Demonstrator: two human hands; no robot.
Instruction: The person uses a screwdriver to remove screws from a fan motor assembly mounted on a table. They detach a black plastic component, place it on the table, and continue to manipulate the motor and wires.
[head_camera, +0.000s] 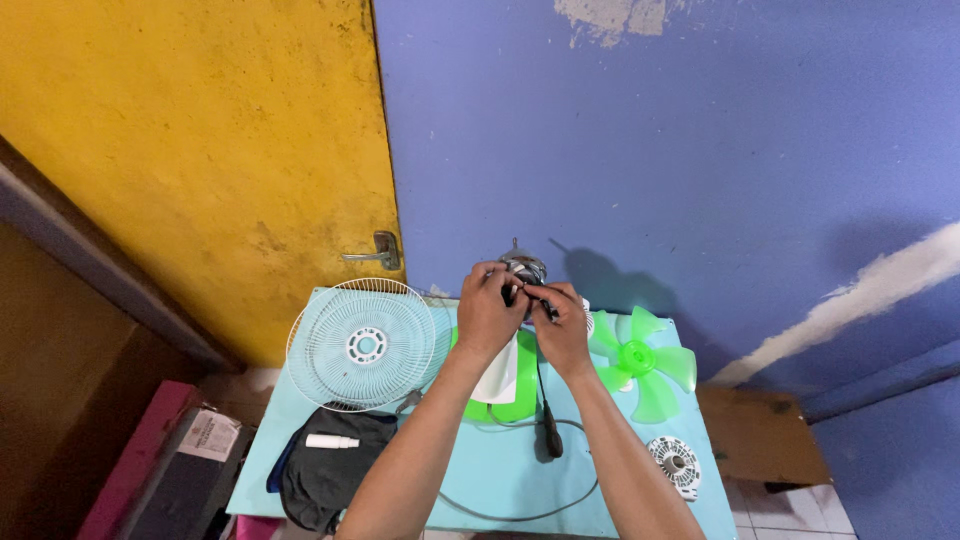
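The fan motor stands at the far edge of the light blue table, near its middle. The left hand and the right hand meet on it, fingers clenched around its black wires. Right of it lies a green fan blade, left a white wire grille. A black cloth lies at the near left corner.
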